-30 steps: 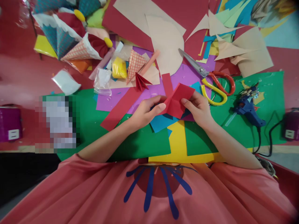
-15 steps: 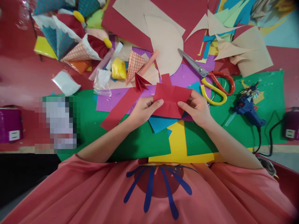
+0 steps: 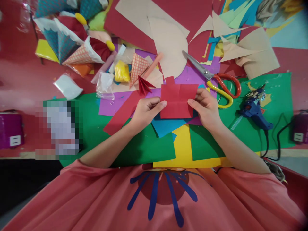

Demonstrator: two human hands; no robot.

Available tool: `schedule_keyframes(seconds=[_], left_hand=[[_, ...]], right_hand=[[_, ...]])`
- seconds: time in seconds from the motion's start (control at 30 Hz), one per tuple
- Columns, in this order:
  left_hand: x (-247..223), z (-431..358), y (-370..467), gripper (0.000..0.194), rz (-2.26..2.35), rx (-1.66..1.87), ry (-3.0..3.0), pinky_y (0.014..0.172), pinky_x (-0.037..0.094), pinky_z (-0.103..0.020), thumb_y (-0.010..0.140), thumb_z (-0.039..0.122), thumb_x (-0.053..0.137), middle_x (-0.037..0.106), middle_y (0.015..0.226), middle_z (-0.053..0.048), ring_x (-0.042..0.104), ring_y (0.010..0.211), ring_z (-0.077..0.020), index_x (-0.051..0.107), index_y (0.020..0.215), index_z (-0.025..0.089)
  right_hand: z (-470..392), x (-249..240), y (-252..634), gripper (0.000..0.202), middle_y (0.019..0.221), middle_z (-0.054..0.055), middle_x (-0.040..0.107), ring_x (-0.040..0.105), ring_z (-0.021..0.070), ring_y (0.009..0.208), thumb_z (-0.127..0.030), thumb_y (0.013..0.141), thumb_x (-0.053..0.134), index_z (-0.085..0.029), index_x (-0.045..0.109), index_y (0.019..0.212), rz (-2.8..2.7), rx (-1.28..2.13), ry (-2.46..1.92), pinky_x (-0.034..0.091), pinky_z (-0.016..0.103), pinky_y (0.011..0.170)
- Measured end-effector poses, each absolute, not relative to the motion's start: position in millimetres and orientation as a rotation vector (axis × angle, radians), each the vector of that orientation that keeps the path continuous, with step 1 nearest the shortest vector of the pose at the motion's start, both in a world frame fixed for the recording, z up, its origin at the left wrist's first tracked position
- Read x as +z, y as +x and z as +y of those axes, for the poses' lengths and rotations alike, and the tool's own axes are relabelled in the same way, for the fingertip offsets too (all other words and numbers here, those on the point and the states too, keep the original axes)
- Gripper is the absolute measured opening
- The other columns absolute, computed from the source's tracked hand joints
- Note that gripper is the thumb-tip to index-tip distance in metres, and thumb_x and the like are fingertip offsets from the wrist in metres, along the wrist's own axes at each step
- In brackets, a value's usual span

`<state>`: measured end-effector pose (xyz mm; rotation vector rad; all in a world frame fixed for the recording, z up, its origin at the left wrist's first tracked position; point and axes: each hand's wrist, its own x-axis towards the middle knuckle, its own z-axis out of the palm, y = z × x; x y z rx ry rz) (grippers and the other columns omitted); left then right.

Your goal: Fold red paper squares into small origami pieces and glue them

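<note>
Between my two hands is a square of red paper [image 3: 178,104] with creases crossing at its middle, held spread out above the table. My left hand [image 3: 149,110] pinches its left edge, thumb on top. At the right edge my right hand [image 3: 204,104] grips it the same way, with the fingers partly hidden behind. Beyond my left hand lies a small pleated red paper piece [image 3: 144,86], and a red paper strip [image 3: 122,114] runs beneath. Blue paper [image 3: 166,126] shows under the square. Scissors [image 3: 211,75] with red and yellow handles rest beyond my right hand.
A blue glue gun [image 3: 255,110] with a cord lies at the right on the green sheet [image 3: 96,141]. Paper cones [image 3: 84,53] and a yellow clay packet [image 3: 122,71] stand at the back left. Beige paper scraps [image 3: 255,53] cover the back right. A blurred-out object [image 3: 61,126] sits at left.
The red square has been pulled flatter and straighter; before, it was bent and tilted. My right hand has shifted slightly right, and my left slightly left.
</note>
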<state>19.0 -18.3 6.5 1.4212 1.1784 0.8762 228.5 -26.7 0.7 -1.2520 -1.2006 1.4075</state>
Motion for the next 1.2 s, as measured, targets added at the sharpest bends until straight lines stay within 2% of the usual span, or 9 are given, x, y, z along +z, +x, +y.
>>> schedule_keyframes(seconds=[0.17,0.33,0.47,0.67,0.8,0.93,1.2], left_hand=[[5,-17,19,0.038,1.187,0.968,1.387,0.045,0.025,-0.022,0.078,0.047,0.066,0.038,0.053,0.005,0.034,0.048,-0.0058,0.048,0.062,0.018],[7,-16,21,0.046,1.177,0.978,1.346,0.041,0.019,-0.022,0.075,0.056,0.067,0.033,0.048,0.007,0.026,0.043,-0.0045,0.044,0.059,0.019],[10,-18,22,0.047,1.177,0.988,1.384,0.040,0.018,-0.023,0.077,0.059,0.065,0.030,0.046,0.008,0.022,0.042,-0.0043,0.046,0.059,0.020],[9,-20,23,0.048,1.210,1.016,1.418,0.039,0.021,-0.020,0.075,0.062,0.064,0.033,0.045,0.007,0.025,0.041,-0.0045,0.049,0.059,0.019],[5,-21,21,0.041,1.197,1.013,1.409,0.043,0.031,-0.019,0.077,0.057,0.066,0.045,0.050,0.005,0.036,0.045,-0.0053,0.061,0.067,0.017],[4,-22,21,0.035,1.112,0.971,1.396,0.057,0.047,-0.022,0.077,0.051,0.068,0.063,0.066,0.000,0.056,0.061,-0.0103,0.068,0.081,0.017],[4,-25,19,0.029,1.096,0.885,1.478,0.064,0.053,-0.025,0.080,0.045,0.067,0.069,0.071,-0.001,0.064,0.068,-0.0139,0.073,0.089,0.017]], right_hand=[[-27,2,228,0.033,0.092,-0.001,0.074,0.071,0.0195,0.088,-0.049,0.074,0.074,-0.026,0.061,0.095,-1.162,1.462,-1.239,0.059,0.039,0.083],[-25,6,225,0.033,0.098,0.000,0.075,0.070,0.0211,0.098,-0.051,0.075,0.072,-0.025,0.067,0.096,-1.222,1.539,-1.205,0.058,0.041,0.089],[-23,5,223,0.032,0.092,0.000,0.076,0.071,0.0213,0.092,-0.049,0.073,0.074,-0.023,0.070,0.091,-1.225,1.579,-1.194,0.060,0.041,0.087],[-23,8,216,0.032,0.087,0.001,0.077,0.071,0.0229,0.088,-0.044,0.069,0.078,-0.020,0.073,0.089,-1.216,1.616,-1.245,0.061,0.042,0.083],[-21,7,212,0.029,0.089,0.001,0.077,0.072,0.0230,0.090,-0.041,0.072,0.076,-0.020,0.072,0.091,-1.150,1.639,-1.217,0.060,0.044,0.085],[-19,1,211,0.026,0.088,0.000,0.076,0.072,0.0225,0.088,-0.039,0.072,0.075,-0.020,0.071,0.090,-1.126,1.611,-1.223,0.060,0.044,0.085],[-21,-8,214,0.025,0.087,0.001,0.075,0.071,0.0231,0.089,-0.037,0.073,0.074,-0.021,0.069,0.092,-1.109,1.579,-1.218,0.060,0.045,0.085]])
